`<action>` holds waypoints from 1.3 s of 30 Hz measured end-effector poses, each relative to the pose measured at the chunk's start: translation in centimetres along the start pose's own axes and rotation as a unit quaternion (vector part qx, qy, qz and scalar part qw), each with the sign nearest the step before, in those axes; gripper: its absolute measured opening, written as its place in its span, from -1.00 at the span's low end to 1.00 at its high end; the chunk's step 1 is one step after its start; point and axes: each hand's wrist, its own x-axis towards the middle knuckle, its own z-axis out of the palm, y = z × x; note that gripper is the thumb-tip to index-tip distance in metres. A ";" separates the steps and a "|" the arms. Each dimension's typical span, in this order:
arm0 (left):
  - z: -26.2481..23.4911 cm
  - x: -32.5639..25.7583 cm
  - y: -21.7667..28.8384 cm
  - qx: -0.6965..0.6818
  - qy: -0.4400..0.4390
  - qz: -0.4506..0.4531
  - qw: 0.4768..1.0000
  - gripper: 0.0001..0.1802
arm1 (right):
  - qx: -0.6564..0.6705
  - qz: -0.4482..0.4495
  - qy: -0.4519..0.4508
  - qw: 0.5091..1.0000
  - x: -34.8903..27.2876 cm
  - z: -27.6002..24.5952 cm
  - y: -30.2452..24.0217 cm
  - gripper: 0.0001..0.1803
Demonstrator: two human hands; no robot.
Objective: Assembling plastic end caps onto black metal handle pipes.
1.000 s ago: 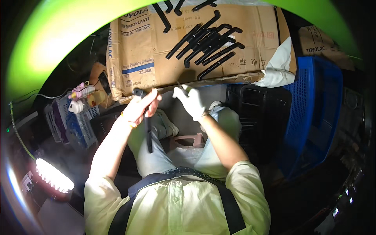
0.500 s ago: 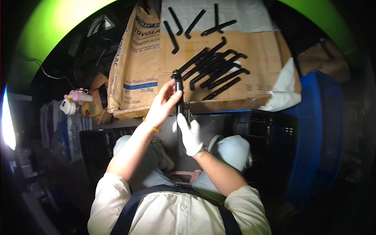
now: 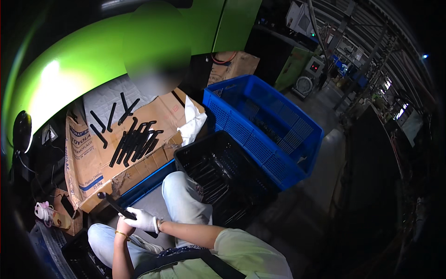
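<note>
I hold a black bent bar (image 3: 112,203), slanted in front of me, its hooked end up and to the left near the cardboard edge. My right hand (image 3: 143,220), in a white glove, is closed around its lower part. Just below it, my bare left hand (image 3: 124,227), with a yellow band at the wrist, is closed at the same bar; the glove partly hides its fingers. Something dark shows beneath the glove, but I cannot make out what. A pile of similar black bars (image 3: 134,144) lies on the cardboard (image 3: 88,160), with several more spread behind it.
A black crate (image 3: 223,149) holding dark bars stands beside my right knee. Beyond it is a large blue crate (image 3: 265,135). White cloth (image 3: 191,122) hangs over the cardboard's right corner. A green machine (image 3: 93,60) rises behind. A pink-and-white bottle (image 3: 44,210) stands at left.
The view has swung to the right, bringing the crates and the aisle into sight. Both hands stay on the bar; the gloved hand now sits closer to the bare one.
</note>
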 end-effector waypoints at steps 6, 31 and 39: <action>-1.5 -1.1 7.2 0.116 -0.045 0.081 0.989 -0.91 | -0.034 0.046 0.010 0.998 -2.5 -0.5 -0.8 -0.65; -8.6 2.1 6.9 0.306 0.202 -0.307 0.878 -0.78 | -0.146 0.088 -0.050 0.984 5.8 4.5 -1.9 -0.68; -22.9 1.7 -8.3 0.209 0.247 -0.426 0.845 -0.67 | -0.179 0.092 -0.037 0.979 13.8 -0.5 -1.0 -0.83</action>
